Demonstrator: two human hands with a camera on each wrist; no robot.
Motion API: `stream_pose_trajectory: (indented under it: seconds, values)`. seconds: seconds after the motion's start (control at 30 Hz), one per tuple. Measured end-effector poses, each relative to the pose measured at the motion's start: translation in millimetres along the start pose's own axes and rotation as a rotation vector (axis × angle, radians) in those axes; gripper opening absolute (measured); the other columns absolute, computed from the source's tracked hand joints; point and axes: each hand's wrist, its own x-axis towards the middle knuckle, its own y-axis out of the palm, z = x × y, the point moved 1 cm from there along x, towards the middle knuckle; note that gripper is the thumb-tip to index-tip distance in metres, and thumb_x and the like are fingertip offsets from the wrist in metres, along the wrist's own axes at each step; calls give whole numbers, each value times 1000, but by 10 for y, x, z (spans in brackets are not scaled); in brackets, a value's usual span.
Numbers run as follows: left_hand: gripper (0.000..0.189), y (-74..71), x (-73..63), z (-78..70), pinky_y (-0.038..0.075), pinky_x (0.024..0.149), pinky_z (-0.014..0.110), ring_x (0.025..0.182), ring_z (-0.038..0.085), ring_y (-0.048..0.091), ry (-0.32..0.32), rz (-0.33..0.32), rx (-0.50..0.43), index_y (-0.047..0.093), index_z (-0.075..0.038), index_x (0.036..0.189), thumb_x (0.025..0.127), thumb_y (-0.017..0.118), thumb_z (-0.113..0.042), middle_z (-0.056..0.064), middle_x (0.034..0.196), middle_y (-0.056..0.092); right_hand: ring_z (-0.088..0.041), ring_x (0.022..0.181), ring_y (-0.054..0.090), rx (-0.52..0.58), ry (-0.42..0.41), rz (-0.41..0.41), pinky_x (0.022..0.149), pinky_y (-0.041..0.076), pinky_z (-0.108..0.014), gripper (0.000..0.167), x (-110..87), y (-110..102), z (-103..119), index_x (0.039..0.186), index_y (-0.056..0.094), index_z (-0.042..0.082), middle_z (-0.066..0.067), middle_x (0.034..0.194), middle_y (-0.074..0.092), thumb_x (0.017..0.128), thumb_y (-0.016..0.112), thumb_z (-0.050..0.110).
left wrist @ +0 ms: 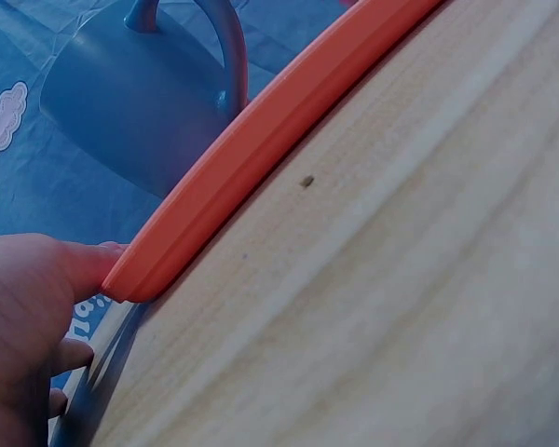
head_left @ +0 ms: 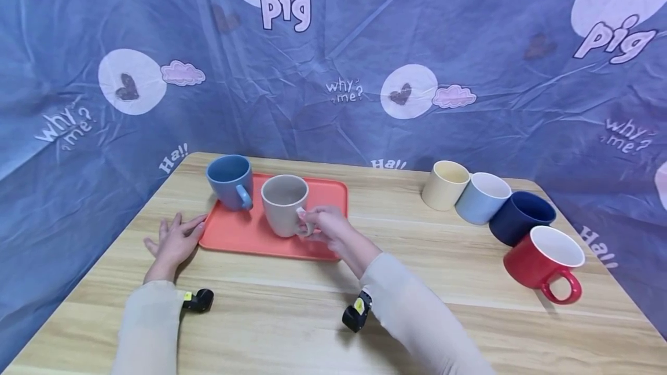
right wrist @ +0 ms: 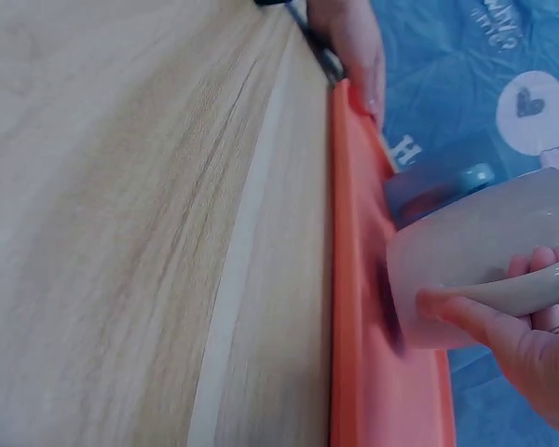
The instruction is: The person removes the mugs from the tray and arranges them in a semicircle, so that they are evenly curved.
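Note:
My right hand [head_left: 325, 224] grips the handle of a grey mug [head_left: 283, 204], which stays upright over the coral-red tray [head_left: 234, 242]. In the right wrist view the mug's base shows close to the tray, with fingers through the handle and the thumb along it. At the tray's left end stands a blue mug [head_left: 229, 181], its handle turned toward the front right. My left hand [head_left: 178, 239] rests beside the tray's left edge with fingers spread. Its thumb touches the tray's corner in the left wrist view, where the hand [left wrist: 28, 326] is partly cut off.
On the right of the wooden table [head_left: 250, 323] stand a cream mug [head_left: 443, 190], a light blue mug [head_left: 482, 201], a navy mug [head_left: 516, 219] and a red mug [head_left: 542, 259], in a slanting row. A printed blue cloth [head_left: 323, 120] hangs behind.

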Motion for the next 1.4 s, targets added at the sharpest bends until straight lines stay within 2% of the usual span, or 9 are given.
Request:
stream_pose_trajectory:
  seconds: [0.2, 0.4, 0.53, 0.73, 1.07, 1.3, 1.4]
  values:
    - [55, -15, -21, 19, -21, 78, 64, 119, 49, -13, -6, 0, 5, 43, -8, 126, 90, 31, -47, 32, 135, 7, -21, 68, 54, 79, -47, 4, 72, 46, -42, 16, -192, -81, 99, 64, 52, 2, -11, 72, 53, 80, 56, -2]
    - [54, -14, -14, -17, -21, 78, 65, 119, 49, -13, -4, 11, 5, 43, -8, 126, 90, 31, -47, 32, 135, 7, -19, 67, 56, 68, -88, -1, 65, 48, -36, 18, -402, -238, 202, 62, 54, 5, -10, 69, 56, 79, 56, -2]
    - [54, -12, -4, -20, -20, 78, 65, 119, 49, -12, 1, 6, 11, 44, -8, 126, 90, 31, -46, 32, 135, 8, -18, 66, 56, 71, -125, 25, 64, 47, -34, 18, -544, -375, 264, 63, 55, 5, -8, 65, 56, 80, 54, -2]
    - [54, -9, 5, -18, -20, 78, 65, 119, 49, -12, -3, 2, 12, 44, -8, 126, 90, 31, -46, 32, 135, 8, -16, 66, 56, 105, -178, 56, 77, 43, -46, 23, -727, -618, 335, 63, 57, 6, -6, 58, 53, 81, 49, -5]
    - [52, 15, 8, -9, -23, 78, 63, 119, 49, -12, -22, -10, -22, 46, -10, 125, 89, 34, -45, 29, 136, 8, -14, 69, 57, 129, -215, 11, 75, 46, -39, 27, -1047, -1072, 365, 64, 59, 8, -5, 63, 54, 83, 46, -5]
    - [53, -12, -5, -31, -22, 78, 64, 119, 49, -13, 3, -6, -2, 44, -8, 126, 90, 32, -45, 32, 135, 8, -13, 69, 56, 189, -277, 75, 77, 45, -39, 26, -1252, -1406, 298, 70, 62, 6, -5, 67, 57, 85, 45, -4]
    - [52, -13, -13, -29, -22, 78, 64, 119, 49, -12, -9, -4, -11, 44, -9, 126, 90, 33, -45, 31, 135, 8, -13, 71, 57, 194, -297, 107, 76, 45, -39, 26, -1323, -1551, 249, 73, 63, 5, -5, 69, 59, 87, 43, -4]
